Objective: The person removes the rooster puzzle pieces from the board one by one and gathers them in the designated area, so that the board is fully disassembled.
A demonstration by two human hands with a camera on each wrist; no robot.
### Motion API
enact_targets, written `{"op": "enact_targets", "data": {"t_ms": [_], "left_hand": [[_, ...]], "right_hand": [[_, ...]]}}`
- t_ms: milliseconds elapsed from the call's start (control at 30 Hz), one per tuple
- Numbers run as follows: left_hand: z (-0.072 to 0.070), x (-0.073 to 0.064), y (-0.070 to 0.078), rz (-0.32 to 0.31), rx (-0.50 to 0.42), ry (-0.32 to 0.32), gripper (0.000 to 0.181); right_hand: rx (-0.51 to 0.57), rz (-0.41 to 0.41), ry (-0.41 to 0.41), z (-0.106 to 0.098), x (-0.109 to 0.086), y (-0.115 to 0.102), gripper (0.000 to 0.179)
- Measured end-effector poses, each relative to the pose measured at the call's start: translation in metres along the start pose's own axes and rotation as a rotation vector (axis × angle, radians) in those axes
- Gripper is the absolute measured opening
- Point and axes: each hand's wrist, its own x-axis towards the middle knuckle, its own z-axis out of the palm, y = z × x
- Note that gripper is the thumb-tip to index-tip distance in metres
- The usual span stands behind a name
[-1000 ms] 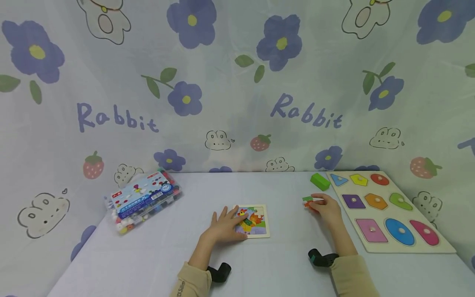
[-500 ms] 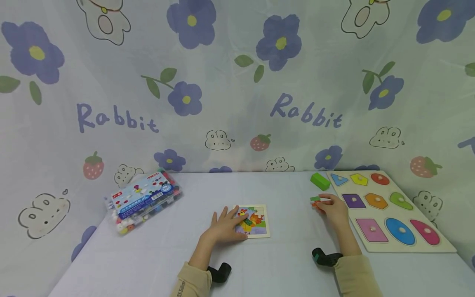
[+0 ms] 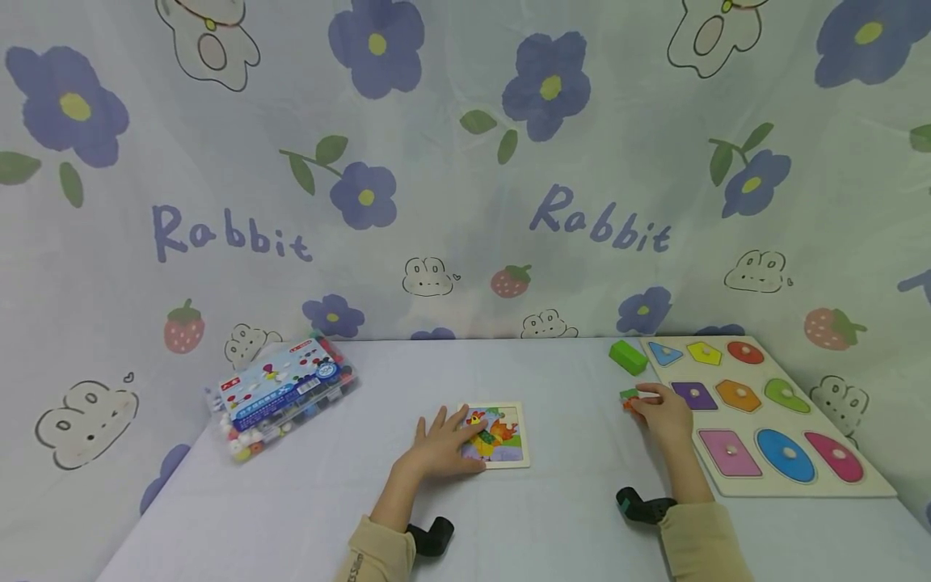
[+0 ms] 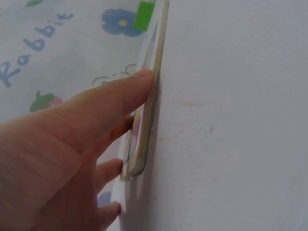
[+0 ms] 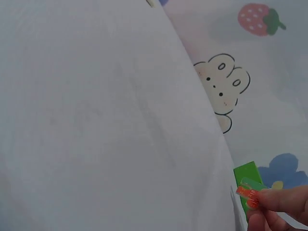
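Note:
A small framed puzzle (image 3: 512, 462) with a colourful rooster picture lies flat on the white table. My left hand (image 3: 436, 449) rests on its left side with fingers spread. In the left wrist view, the thumb (image 4: 115, 96) presses the edge of the frame (image 4: 144, 144). Over to the right, my right hand (image 3: 665, 412) pinches a small orange-and-green puzzle piece (image 3: 629, 398) between thumb and fingertips. The right wrist view shows this piece (image 5: 247, 192) in front of a green block (image 5: 246, 173), which stands further back on the table.
A knobbed shape board (image 3: 742, 420) lies at the right, just beside my right hand. The green block sits by its far left corner. At the far left is a clear plastic case (image 3: 284, 388) of small coloured pieces. A patterned curtain (image 3: 465, 178) hangs behind the table.
My right hand has shifted to the right with the puzzle piece, closer to the shape board. The left hand has stayed on the framed puzzle.

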Motion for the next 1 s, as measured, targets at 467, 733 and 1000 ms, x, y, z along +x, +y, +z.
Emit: {"op": "enact_targets", "data": {"t_ms": [467,733,1000], "left_hand": [[0.0,-0.001,0.001,0.004,-0.006,-0.002,0.064],[0.001,0.0,0.0,0.0,-0.01,-0.006,0.064],[0.0,-0.001,0.0,-0.002,-0.005,-0.003,0.064]], "right_hand": [[-0.194,-0.057,0.065,0.003,0.004,0.008,0.033],[-0.253,-0.101,0.118,0.007,0.003,0.013,0.031],[-0.271,-0.13,0.155,0.01,0.003,0.012,0.029]]}}
